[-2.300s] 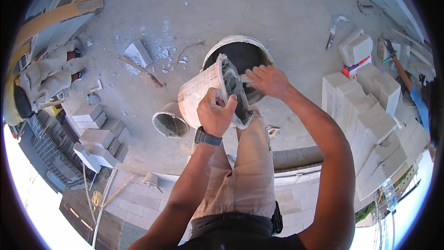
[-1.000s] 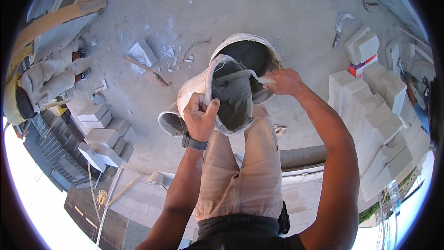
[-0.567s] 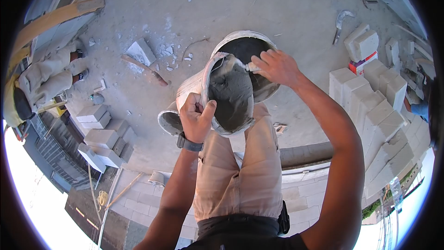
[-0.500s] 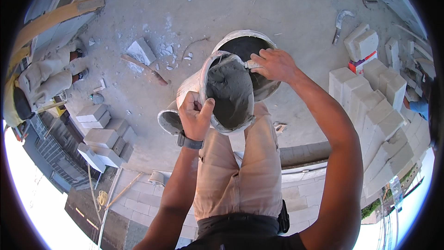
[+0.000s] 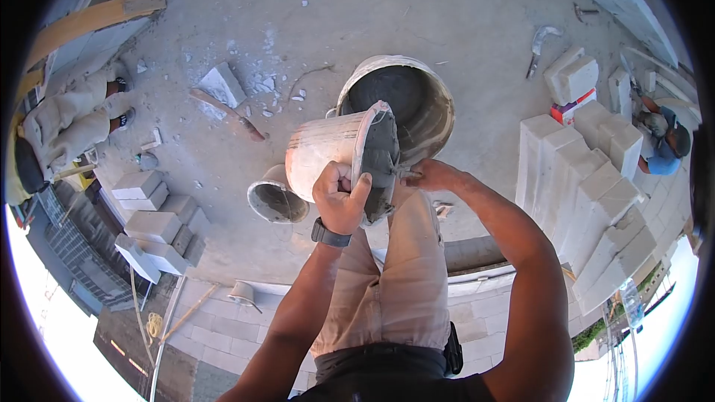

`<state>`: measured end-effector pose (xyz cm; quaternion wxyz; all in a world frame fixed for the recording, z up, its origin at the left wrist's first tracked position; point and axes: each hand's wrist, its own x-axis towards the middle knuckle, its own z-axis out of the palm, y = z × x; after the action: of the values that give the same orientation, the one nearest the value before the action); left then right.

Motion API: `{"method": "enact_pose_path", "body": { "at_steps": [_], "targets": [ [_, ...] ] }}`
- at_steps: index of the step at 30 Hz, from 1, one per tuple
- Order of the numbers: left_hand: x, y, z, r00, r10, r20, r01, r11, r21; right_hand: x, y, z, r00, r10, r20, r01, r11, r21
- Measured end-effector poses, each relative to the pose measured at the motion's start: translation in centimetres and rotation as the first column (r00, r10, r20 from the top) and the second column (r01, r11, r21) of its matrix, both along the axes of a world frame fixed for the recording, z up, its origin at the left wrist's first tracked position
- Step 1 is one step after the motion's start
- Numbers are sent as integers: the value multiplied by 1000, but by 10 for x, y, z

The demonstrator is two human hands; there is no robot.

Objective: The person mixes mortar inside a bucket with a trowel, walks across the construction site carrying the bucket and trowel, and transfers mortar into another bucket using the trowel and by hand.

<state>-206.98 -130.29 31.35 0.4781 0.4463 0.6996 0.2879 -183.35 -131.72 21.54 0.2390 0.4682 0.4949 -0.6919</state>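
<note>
Tilted bucket (image 5: 324,147) of grey mortar (image 5: 383,149), trowel (image 5: 407,173) at its mouth
Left hand's grip (image 5: 341,197) clasps the rim (image 5: 361,141); right hand's grip (image 5: 438,176) grasps the trowel, near a larger tub (image 5: 441,115).

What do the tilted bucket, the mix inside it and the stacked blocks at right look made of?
Tilted bucket: probably plastic, dull; its pale wall is stained and smeared.
Mix: likely wet mortar or cement, grey, pasty, clinging inside despite the tilt.
Stacked blocks: perhaps aerated concrete, matt off-white with square edges; exact type uncertain.
</note>
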Motion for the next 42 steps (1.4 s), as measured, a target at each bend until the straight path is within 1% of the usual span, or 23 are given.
{"method": "enact_pose_path", "body": {
  "at_steps": [2,3,5,6,12,14,15,16,17,18,19,20,21,22,23,24,26,29,33,35,36,38,42],
  "targets": [
    [1,0,-1,1000,18,-3,-17,1000,23,1,-12,-6,998,-21,-55,25,996,83],
    [2,1,-1,1000,14,0,-14,1000,17,2,-10,-5,998,-25,-52,29,997,78],
    [5,6,-3,999,21,-29,-21,1000,-5,3,8,4,999,15,-44,-27,955,-294],
    [8,9,-4,999,22,-27,-22,1000,-5,4,13,12,999,16,-42,-28,956,-294],
    [23,11,2,989,18,-145,-17,1000,12,15,20,51,981,-177,-78,123,881,-457],
    [14,4,7,987,-2,-159,3,1000,7,25,13,61,978,-202,-61,169,923,-345],
    [6,1,9,987,3,-161,1,1000,22,31,7,64,978,-200,-62,167,925,-343],
    [-3,-2,11,987,5,-161,-1,1000,25,38,-2,67,984,-174,-49,170,983,-67],
    [-14,-4,14,990,66,-128,-69,998,-14,45,-12,68,988,-152,-31,155,965,212],
    [-26,-6,14,987,130,-98,-135,989,-54,50,-25,67,988,-148,-32,152,965,214],
    [-41,-12,8,976,215,-31,-217,974,-60,55,-41,62,964,-264,-19,242,849,470],
    [-57,-16,3,954,299,33,-296,953,-69,59,-52,53,926,-376,-43,300,659,689],
    [-71,-14,3,931,358,72,-349,931,-107,64,-59,43,927,-372,-52,302,658,690],
    [-85,-14,0,931,359,65,-352,930,-102,68,-66,33,928,-371,30,224,620,752],
    [-98,-16,-7,898,418,136,-402,906,-134,68,-73,22,919,-376,114,139,582,801],
    [-105,-18,-12,855,475,207,-447,879,-168,65,-75,9,921,-374,109,141,582,801],
    [-107,-19,-10,855,468,223,-435,882,-180,58,-71,-18,871,-272,408,-62,764,642],
    [-105,-17,-8,876,430,219,-396,900,-184,50,-73,-43,862,-261,434,-97,755,648],
    [-102,-12,-10,870,428,244,-396,902,-172,49,-69,-39,866,-214,452,-171,724,669],
    [-97,-10,-14,875,415,250,-382,908,-173,52,-68,-31,863,-182,471,-261,638,724],
    [-94,-10,-13,874,419,245,-387,906,-171,53,-69,-29,857,-179,483,-271,640,719],
    [-87,-9,-12,873,416,253,-381,907,-178,57,-72,-25,844,-267,464,-250,569,783],
    [-74,-2,-11,913,354,204,-337,935,-113,69,-88,-37,811,-273,517,-278,599,751]
  ]
}}
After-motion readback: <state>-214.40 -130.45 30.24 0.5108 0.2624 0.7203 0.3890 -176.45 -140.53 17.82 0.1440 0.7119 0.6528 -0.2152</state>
